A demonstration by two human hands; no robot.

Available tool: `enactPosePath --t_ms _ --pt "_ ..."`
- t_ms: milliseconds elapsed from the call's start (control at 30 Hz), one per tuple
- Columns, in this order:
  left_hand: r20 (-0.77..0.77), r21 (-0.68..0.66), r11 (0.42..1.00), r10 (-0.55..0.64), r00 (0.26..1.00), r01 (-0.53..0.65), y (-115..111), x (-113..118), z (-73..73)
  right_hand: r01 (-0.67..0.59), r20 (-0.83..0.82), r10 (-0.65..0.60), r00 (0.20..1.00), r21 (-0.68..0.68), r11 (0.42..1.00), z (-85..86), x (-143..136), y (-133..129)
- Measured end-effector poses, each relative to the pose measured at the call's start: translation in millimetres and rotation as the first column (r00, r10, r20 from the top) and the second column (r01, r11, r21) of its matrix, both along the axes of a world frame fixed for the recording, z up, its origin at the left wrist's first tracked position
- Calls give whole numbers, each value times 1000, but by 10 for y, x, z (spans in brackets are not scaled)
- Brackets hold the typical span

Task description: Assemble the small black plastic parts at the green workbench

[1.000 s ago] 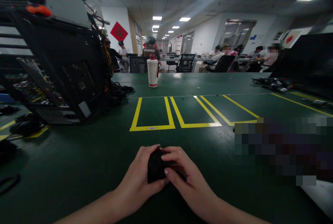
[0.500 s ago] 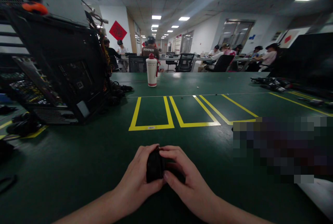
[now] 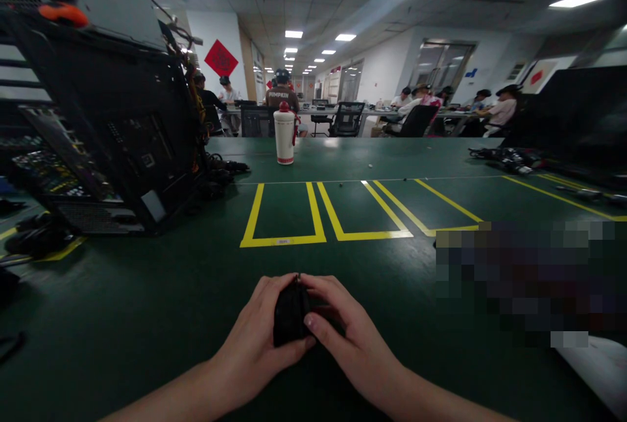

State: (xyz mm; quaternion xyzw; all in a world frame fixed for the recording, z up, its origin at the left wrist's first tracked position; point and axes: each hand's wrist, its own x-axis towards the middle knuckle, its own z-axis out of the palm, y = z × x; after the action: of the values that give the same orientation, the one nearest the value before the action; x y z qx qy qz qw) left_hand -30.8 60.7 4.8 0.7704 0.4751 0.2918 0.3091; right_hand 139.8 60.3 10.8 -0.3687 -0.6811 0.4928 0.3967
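Between my hands, low in the middle of the view, is a small black object (image 3: 288,317) with a smooth, slightly rounded side; its exact kind I cannot make out. My left hand (image 3: 257,327) wraps its left side, thumb below and fingers over the far edge. From the right, my right hand (image 3: 350,334) grips it with fingertips at the top and thumb against the near side. The fingers hide much of the object's right part. Both hands are over the green table (image 3: 196,298), in front of the yellow tape outlines (image 3: 283,242).
An opened black computer case (image 3: 142,141) stands at the left, with black cables (image 3: 223,167) beside it. A white tumbler (image 3: 285,138) with a red lid stands farther back. More cables (image 3: 509,159) and a dark screen (image 3: 578,118) are at the right. Several people sit beyond the table.
My right thumb has shifted slightly up and left on the black object. Both hands keep their hold, and the view has turned a little to the right.
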Motion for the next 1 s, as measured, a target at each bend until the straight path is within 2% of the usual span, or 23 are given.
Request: enactPosePath --t_ms 500,700,1000 --pt "18 -8 1000 20 1000 -20 -5 -11 -18 -26 -28 27 999 54 998 -44 25 -22" --pt "11 -22 1000 9 1000 -9 -4 -4 21 1 -18 0 1000 45 999 -21 21 -8" --pt "33 -51 999 3 999 -1 14 -10 -4 12 -26 -12 1000 -8 1000 -12 11 -22"
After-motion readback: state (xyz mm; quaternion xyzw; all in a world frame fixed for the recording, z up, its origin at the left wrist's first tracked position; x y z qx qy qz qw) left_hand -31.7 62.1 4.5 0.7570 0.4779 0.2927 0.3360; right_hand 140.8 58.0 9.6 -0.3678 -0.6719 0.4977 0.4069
